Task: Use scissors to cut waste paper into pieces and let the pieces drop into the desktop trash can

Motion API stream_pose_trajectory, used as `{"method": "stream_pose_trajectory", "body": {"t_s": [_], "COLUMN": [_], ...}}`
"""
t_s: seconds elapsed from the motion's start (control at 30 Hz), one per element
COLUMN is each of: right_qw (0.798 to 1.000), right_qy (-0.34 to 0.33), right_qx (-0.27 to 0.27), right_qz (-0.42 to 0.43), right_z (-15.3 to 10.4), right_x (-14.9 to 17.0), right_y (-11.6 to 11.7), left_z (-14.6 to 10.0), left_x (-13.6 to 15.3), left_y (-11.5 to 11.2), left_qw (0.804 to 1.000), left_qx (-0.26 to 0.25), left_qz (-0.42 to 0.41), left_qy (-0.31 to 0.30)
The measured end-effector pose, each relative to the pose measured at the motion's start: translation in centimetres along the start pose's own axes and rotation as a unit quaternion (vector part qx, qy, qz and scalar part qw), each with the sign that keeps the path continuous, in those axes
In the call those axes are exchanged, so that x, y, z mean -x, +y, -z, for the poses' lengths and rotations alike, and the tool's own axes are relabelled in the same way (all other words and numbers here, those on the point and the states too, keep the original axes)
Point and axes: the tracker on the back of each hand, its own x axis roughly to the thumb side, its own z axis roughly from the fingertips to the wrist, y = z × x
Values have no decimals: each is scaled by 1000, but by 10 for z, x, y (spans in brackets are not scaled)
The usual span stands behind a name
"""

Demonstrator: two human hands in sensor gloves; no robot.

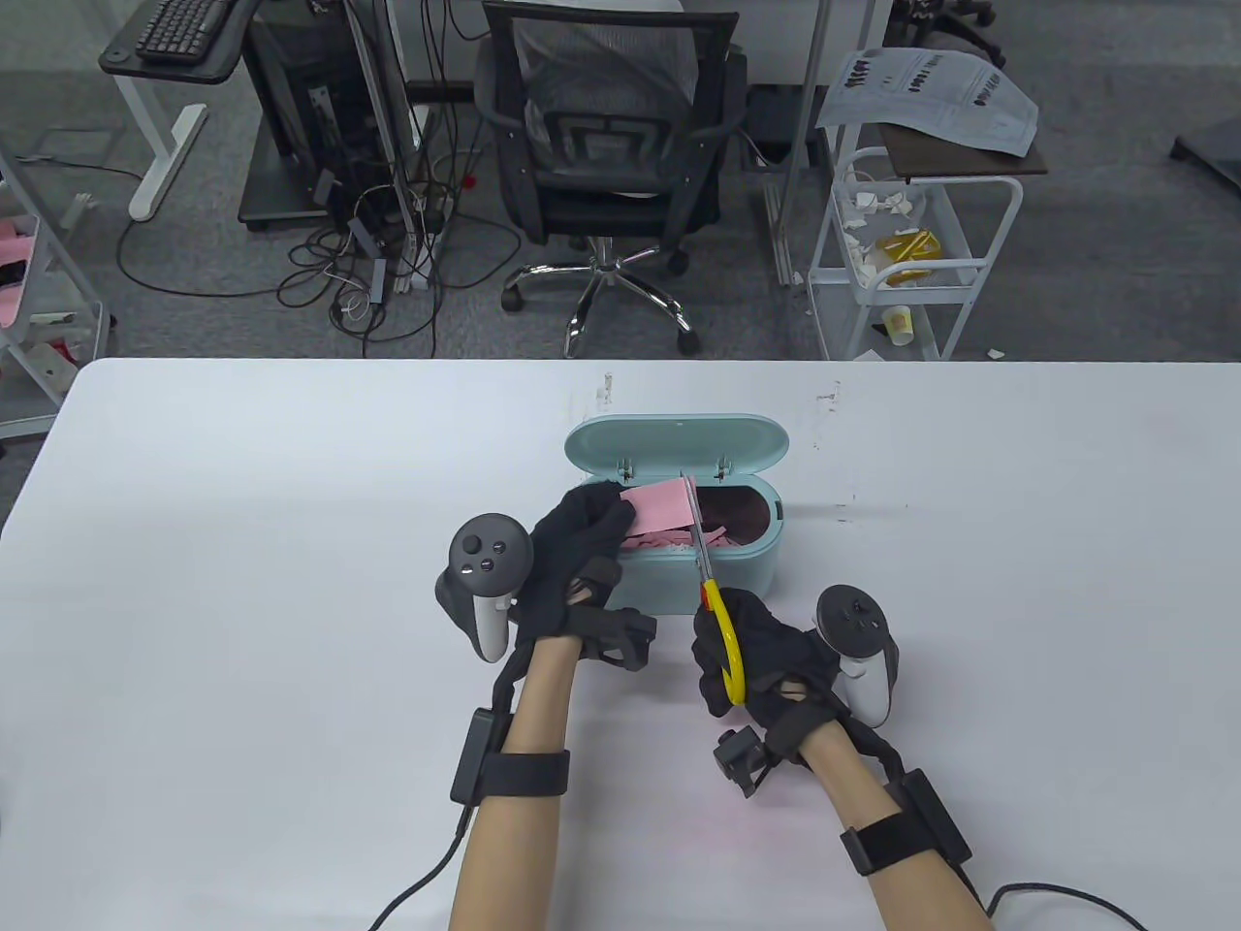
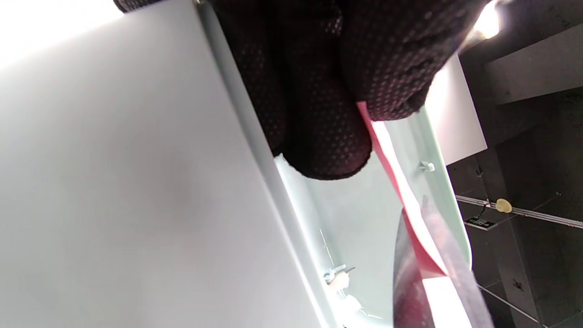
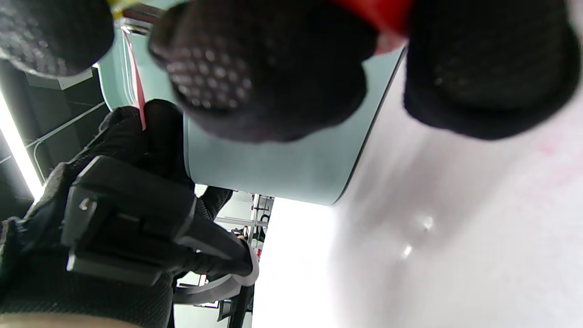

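Open mint trash can (image 1: pixel 679 572) holding pink scraps (image 1: pixel 669 539), left hand (image 1: pixel 572 562) pinching pink paper (image 1: pixel 654 506), right hand (image 1: pixel 766 659) gripping scissors (image 1: pixel 713 601)

This is an office or lab workroom. Grey carpet tile floor (image 1: pixel 1115 281) runs behind a wide white tabletop (image 1: pixel 242 543). A black mesh-backed swivel chair on a chromed star base (image 1: pixel 606 165) stands just past the tabletop's far edge. To the left, a black computer tower (image 1: pixel 310 107) sits on the floor with a tangle of black and white cables (image 1: pixel 378 262) beside it, and a black keyboard (image 1: pixel 184 24) lies on a white-legged desk. To the right stands a white wire trolley (image 1: pixel 902 252) with paper scraps on its shelves and a printed sheet of paper (image 1: pixel 931 87) draped over the top.
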Motion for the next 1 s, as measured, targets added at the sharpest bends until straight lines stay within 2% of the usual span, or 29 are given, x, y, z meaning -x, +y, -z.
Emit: {"method": "stream_pose_trajectory", "body": {"t_s": [0.1, 0.73, 1.0], "right_qw": [1000, 1000, 999], "right_qy": [3, 14, 14], "right_qx": [-14, -10, 29], "right_qz": [-4, -26, -11], "right_z": [0, 6, 5], "right_x": [-1, -8, -8], "right_y": [1, -4, -5], "left_z": [0, 0, 1], "left_x": [0, 0, 0], "left_y": [0, 0, 0], "left_qw": [1000, 1000, 1000], "left_qx": [2, 5, 5], "left_qz": [1, 6, 10], "left_qy": [-1, 4, 3]}}
